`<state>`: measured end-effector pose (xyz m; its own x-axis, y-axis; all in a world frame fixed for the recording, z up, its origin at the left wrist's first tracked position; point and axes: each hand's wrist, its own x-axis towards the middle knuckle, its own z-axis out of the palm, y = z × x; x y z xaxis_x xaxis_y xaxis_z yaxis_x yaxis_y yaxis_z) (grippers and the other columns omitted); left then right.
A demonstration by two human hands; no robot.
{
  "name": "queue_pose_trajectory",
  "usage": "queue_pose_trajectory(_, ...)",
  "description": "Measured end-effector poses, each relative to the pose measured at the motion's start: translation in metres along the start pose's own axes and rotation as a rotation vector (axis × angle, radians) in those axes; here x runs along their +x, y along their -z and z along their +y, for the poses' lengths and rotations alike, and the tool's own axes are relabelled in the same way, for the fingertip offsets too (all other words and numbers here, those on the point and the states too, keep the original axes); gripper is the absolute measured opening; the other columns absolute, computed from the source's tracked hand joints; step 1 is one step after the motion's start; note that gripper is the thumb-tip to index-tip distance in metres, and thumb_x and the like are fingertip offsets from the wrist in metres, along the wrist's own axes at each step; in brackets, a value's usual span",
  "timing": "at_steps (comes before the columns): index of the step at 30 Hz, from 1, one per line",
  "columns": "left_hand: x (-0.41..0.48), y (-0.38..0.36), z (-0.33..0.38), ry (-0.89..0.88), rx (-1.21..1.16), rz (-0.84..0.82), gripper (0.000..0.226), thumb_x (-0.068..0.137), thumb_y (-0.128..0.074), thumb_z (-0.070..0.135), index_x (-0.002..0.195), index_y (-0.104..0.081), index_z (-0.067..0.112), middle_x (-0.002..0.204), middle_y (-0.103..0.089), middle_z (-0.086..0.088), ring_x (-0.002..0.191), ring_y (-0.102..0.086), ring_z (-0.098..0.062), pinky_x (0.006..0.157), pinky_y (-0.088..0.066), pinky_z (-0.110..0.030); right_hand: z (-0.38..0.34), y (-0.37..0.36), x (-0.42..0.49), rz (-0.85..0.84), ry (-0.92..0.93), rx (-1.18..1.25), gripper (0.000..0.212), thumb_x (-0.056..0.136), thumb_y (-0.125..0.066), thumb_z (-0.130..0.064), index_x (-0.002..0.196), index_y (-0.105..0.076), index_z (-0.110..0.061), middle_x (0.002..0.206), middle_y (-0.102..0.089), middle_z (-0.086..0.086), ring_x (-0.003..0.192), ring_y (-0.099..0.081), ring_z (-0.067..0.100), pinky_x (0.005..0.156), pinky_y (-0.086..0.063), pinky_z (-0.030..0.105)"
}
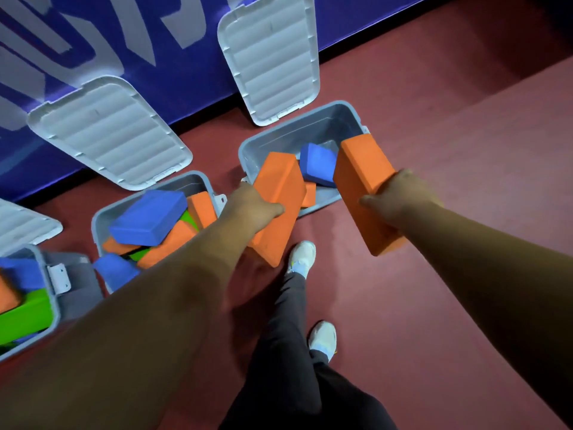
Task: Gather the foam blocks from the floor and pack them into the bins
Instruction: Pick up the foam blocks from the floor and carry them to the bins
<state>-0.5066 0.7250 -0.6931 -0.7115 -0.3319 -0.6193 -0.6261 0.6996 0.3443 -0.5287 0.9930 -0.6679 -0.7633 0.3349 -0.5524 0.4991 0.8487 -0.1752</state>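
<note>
forearms (155,290): we see two bare arms reaching forward and down from the lower corners of the head view, above dark trousers (288,336) and two white shoes (302,256) on a dark red floor (434,274).
left hand (254,209): curled round the side of an orange foam block (279,181), thumb lying across its upper face. the block is tilted, with its far end over the near left corner of the right bin (297,125).
right hand (400,193): gripping a second orange block (359,169) near its middle, fingers wrapped over one side and thumb on the other. it is held tilted, its far end over the same bin's right rim.
right bin: grey and open, holding a blue block (317,164) and a small orange piece (308,193), its inner walls showing above them.
middle bin (100,218): piled with blue, orange and green blocks, a large blue slab (148,217) on top.
left bin (46,274): only partly in view at the left edge, holding a green block (24,315) with blue and orange ones.
lids (108,131): three pale ribbed lids stand open behind the bins, against a blue wall (186,72).
</note>
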Motion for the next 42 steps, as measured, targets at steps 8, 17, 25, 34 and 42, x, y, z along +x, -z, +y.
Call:
queue_pose_trajectory(8,0.125,-0.031,0.015,0.095,-0.035,0.021,0.091,0.077,-0.086,0.051,0.141,-0.044,0.002,0.139,-0.057,-0.017,0.123,-0.061,-0.035,0.082,-0.042,-0.033,-0.045,-0.041,0.121,-0.062,-0.152,0.156,0.092,0.047,-0.070,-0.070,0.121,-0.053,-0.017,0.101,-0.068,0.009,0.083,-0.069,0.038,0.075,-0.062,0.053)
queue_pose_trajectory(17,0.211,-0.041,0.047,-0.013,0.069,-0.087,0.061,0.091,-0.068,0.041,0.136,-0.046,0.005,0.124,-0.065,-0.012,0.109,-0.066,-0.033,0.085,-0.054,-0.039,-0.113,-0.049,0.191,-0.071,-0.032,0.021,0.069,0.094,-0.059,-0.054,0.137,-0.047,-0.001,0.129,-0.062,0.022,0.118,-0.061,0.041,0.091,-0.048,0.042)
queue_pose_trajectory(25,0.174,-0.035,0.070,-0.073,0.120,-0.258,0.017,0.094,-0.061,0.033,0.100,-0.058,0.016,0.080,-0.060,0.000,0.067,-0.054,-0.015,0.053,-0.035,-0.027,-0.113,-0.023,0.154,-0.309,0.155,-0.171,0.009,0.096,-0.054,-0.021,0.098,-0.057,-0.012,0.103,-0.060,0.013,0.088,-0.050,0.030,0.077,-0.040,0.035)
queue_pose_trajectory(34,0.065,-0.025,0.154,-0.324,0.257,-0.321,0.027,0.089,-0.056,0.032,0.091,-0.067,0.008,0.090,-0.074,-0.014,0.080,-0.067,-0.029,0.063,-0.041,-0.030,-0.026,0.068,0.056,-0.107,0.113,-0.108,0.021,0.102,-0.050,-0.028,0.110,-0.060,-0.012,0.106,-0.060,0.012,0.091,-0.051,0.030,0.077,-0.041,0.031)
queue_pose_trajectory(42,-0.132,-0.094,0.198,-0.668,0.540,-0.341,0.045,0.080,-0.046,0.037,0.082,-0.074,0.001,0.076,-0.077,-0.014,0.080,-0.076,-0.036,0.080,-0.064,-0.044,0.154,0.097,-0.127,0.019,-0.019,-0.015,0.038,0.104,-0.045,-0.025,0.126,-0.065,-0.002,0.134,-0.062,0.023,0.123,-0.059,0.036,0.092,-0.046,0.032)
